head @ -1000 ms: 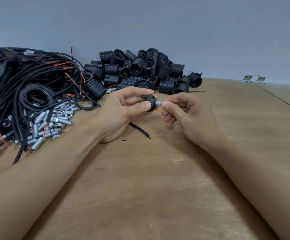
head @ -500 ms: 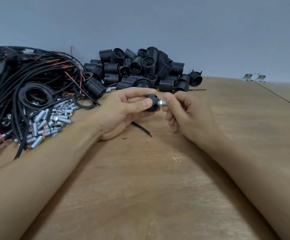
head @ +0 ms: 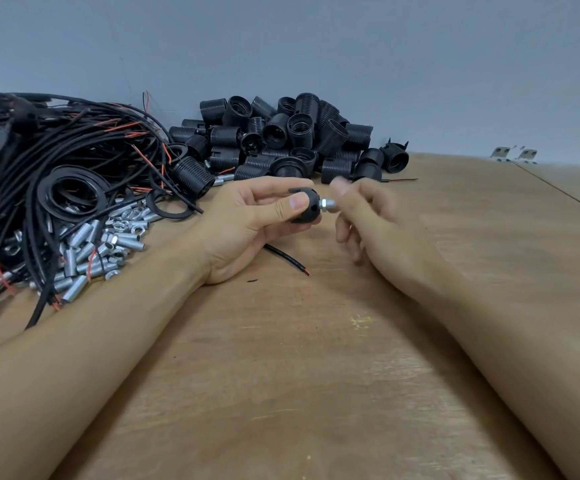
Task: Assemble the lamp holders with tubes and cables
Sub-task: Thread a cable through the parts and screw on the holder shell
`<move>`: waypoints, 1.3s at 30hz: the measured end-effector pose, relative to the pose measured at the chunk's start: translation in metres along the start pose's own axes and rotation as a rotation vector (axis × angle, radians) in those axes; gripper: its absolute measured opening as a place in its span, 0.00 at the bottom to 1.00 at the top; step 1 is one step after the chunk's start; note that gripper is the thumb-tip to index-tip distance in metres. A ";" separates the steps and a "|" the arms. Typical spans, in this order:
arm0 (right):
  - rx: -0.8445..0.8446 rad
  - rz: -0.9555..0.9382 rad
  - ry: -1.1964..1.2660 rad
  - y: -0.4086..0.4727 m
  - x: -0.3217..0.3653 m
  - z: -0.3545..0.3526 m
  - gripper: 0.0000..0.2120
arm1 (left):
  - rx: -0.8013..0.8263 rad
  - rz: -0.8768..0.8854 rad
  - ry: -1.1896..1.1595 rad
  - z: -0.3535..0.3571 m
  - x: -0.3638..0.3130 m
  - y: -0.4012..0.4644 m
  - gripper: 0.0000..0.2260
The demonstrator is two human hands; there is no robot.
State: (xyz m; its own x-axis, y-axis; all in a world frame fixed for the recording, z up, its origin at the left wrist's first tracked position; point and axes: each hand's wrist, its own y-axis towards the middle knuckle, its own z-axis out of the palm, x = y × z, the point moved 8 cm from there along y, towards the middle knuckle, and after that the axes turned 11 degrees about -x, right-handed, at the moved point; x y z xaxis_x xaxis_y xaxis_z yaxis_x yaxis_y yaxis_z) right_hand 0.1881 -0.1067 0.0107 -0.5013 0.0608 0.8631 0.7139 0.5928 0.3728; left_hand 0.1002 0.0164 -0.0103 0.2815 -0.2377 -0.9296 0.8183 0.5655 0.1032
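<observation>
My left hand [head: 247, 223] grips a small black lamp holder cap [head: 305, 208] between thumb and fingers, above the wooden table [head: 281, 375]. A short silver threaded tube [head: 328, 204] sticks out of the cap's right side. My right hand [head: 375, 220] is blurred with motion just right of the tube; its fingertips are at the tube's end, and whether they pinch it is unclear. A short black cable [head: 286, 259] with a red tip lies on the table below my left hand.
A heap of black lamp holders [head: 292, 140] stands at the back centre. A tangle of black and red cables and rings [head: 56, 161] fills the left. Silver tubes and nuts [head: 98, 244] lie beside it. Two small metal brackets [head: 515, 154] sit far right.
My right hand has turned and shifted slightly away from the cap, now blurred, leaving more of the silver tube showing. My left hand keeps holding the cap in about the same place.
</observation>
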 end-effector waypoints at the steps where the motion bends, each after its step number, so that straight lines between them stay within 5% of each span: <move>1: 0.009 -0.024 -0.003 0.000 0.001 0.000 0.19 | 0.002 0.002 0.008 0.000 0.000 0.000 0.15; 6: 0.002 0.048 -0.007 -0.001 -0.004 0.001 0.33 | -0.002 0.008 0.002 0.000 -0.001 0.000 0.15; 9: 0.070 -0.002 0.005 -0.002 0.000 0.005 0.19 | -0.001 0.010 0.000 0.000 -0.002 0.000 0.14; 13: 0.021 0.054 -0.004 -0.001 -0.007 0.002 0.33 | -0.007 0.010 0.000 -0.001 -0.002 0.000 0.14; 16: 0.078 -0.014 -0.010 0.000 -0.002 0.007 0.19 | -0.006 0.008 -0.003 -0.002 -0.001 0.002 0.14; 20: 0.023 0.036 0.013 0.000 -0.006 0.004 0.33 | 0.006 0.017 0.001 -0.001 0.000 0.003 0.14; 24: 0.083 -0.024 0.016 -0.001 0.001 0.009 0.17 | 0.007 0.017 -0.007 -0.002 -0.001 0.005 0.14; 27: 0.073 -0.010 0.021 -0.001 0.000 0.010 0.23 | 0.018 0.027 0.008 -0.002 0.000 0.004 0.15; 32: 0.044 0.024 0.000 -0.002 0.000 0.007 0.29 | 0.002 0.190 0.228 0.001 -0.010 -0.003 0.16; 35: -0.081 0.066 -0.066 0.000 -0.001 -0.007 0.30 | -0.151 0.262 0.312 -0.008 -0.016 -0.003 0.14; 39: -0.268 -0.264 -0.183 0.013 0.068 -0.012 0.15 | -0.285 0.384 0.576 -0.008 -0.022 -0.007 0.13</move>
State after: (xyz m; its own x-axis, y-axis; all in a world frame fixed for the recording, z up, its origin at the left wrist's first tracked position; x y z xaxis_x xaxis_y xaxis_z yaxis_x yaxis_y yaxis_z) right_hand 0.1695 -0.1048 0.0786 -0.7459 0.0910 0.6599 0.6388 0.3782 0.6700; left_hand 0.0840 0.0243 0.0066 0.1498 0.4245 -0.8930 0.5319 0.7267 0.4347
